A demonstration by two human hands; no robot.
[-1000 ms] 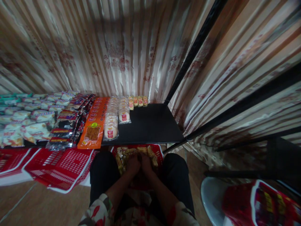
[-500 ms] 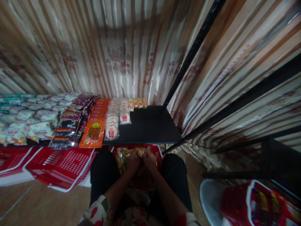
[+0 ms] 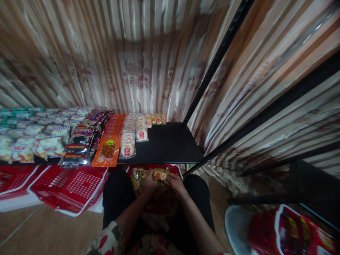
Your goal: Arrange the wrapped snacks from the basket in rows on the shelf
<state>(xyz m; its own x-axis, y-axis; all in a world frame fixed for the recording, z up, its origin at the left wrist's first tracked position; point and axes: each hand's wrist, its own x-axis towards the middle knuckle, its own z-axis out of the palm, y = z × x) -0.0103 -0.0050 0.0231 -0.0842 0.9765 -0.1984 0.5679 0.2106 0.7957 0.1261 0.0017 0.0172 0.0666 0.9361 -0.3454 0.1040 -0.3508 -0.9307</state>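
Between my knees sits a red basket point(image 3: 178, 169) with many small gold-wrapped snack packets point(image 3: 136, 179) in it. Over it, my left hand point(image 3: 150, 182) pinches one end of a small yellow snack packet point(image 3: 160, 175), whose red and white label faces up. The other end of that packet is in the fingers of my right hand point(image 3: 174, 182). On the black shelf point(image 3: 170, 143) in front, several like packets point(image 3: 156, 119) stand at the back, beside two rows of clear-wrapped round crackers point(image 3: 128, 147).
An orange snack bag point(image 3: 108, 145), dark packets point(image 3: 79, 141) and white packets point(image 3: 51, 145) fill the shelf's left. Red baskets point(image 3: 71, 187) stand below it. Black metal posts point(image 3: 212, 78) rise at right, near a basket of red packages point(image 3: 265, 226). A striped curtain point(image 3: 148, 63) hangs behind.
My hands have moved slightly apart, and the yellow packet between them now shows its label. The view has shifted a little.
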